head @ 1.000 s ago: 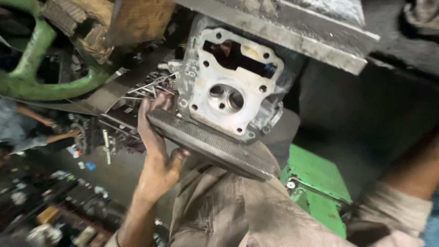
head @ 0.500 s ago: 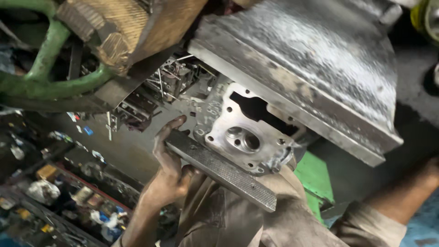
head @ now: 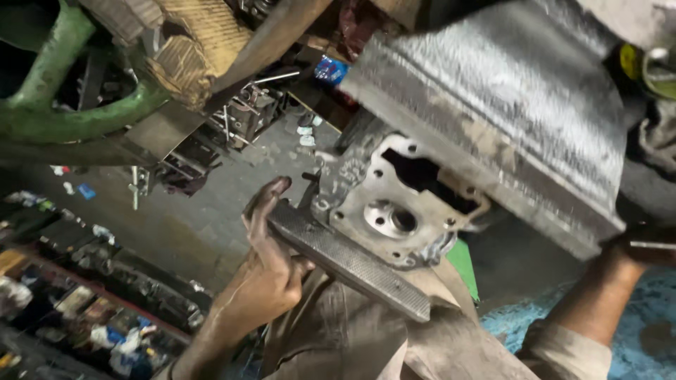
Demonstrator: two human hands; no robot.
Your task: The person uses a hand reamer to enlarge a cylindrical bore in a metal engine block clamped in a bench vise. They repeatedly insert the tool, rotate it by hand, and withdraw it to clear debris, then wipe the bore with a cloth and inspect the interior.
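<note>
A grey metal cylinder head (head: 366,200) with a round port and bolt holes sits under the edge of a big steel block (head: 493,112). A flat coarse file (head: 352,264) lies across its lower face. My left hand (head: 267,274) grips the file's left end, fingers stretched along it. My right hand (head: 634,243) is at the far right, mostly hidden behind the block's corner beside a thin metal piece; its grip is unclear. My knee in grey cloth (head: 422,345) is below the file.
A green cast frame (head: 49,98) and a worn wooden block (head: 190,49) fill the upper left. Metal parts and tools (head: 232,119) lie on the dark floor. Shelves of small items (head: 84,302) run along the lower left. A green box (head: 465,264) sits behind the head.
The view has swung, so the cylinder head, file and steel block now sit further right and larger. My left hand stays on the file's end. My right arm shows more at the right.
</note>
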